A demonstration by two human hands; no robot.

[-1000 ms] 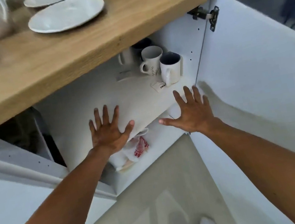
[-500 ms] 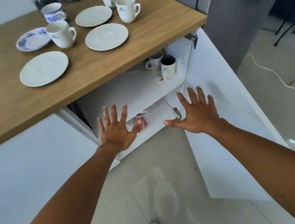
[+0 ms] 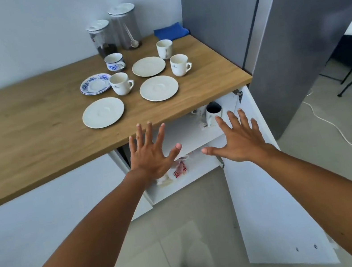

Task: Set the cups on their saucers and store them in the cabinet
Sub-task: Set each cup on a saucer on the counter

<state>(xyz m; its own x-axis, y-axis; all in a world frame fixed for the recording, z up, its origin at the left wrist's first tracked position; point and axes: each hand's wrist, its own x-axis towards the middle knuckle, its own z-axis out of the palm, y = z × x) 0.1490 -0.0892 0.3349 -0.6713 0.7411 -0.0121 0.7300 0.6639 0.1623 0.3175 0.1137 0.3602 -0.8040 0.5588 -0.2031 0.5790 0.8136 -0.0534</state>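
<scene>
Left hand (image 3: 150,154) flat, fingers spread, holding nothing. It hovers in front of the near edge of the wooden counter (image 3: 28,126), above the open cabinet.

No cup sits on a saucer.
- Leftmost on the wood: near white saucer (image 3: 103,112), bare.
- Beyond it: blue-patterned saucer (image 3: 95,84), also bare.
- Blue-patterned cup (image 3: 114,61) stands farther back, just right of that saucer and apart from it.
- Middle white cup (image 3: 121,83) stands just beside the blue-patterned saucer's right rim, handle to the right.
- Next over: far white saucer (image 3: 148,66) and right white saucer (image 3: 158,88), both bare.
- Far white cup (image 3: 164,48) and right white cup (image 3: 179,65) stand on bare wood at the far saucer's right.

By the far wall: short jar (image 3: 101,38), tall jar (image 3: 125,25), blue cloth (image 3: 171,31).

Under the counter, the cabinet shelf (image 3: 184,134) carries a dark-lined mug (image 3: 212,114) at its far right.

Right hand (image 3: 240,141) likewise flat, spread and empty, in front of the shelf beside the open cabinet door (image 3: 264,200).

Grey fridge (image 3: 295,41) to the right. White cable (image 3: 347,138) lies on the floor.
</scene>
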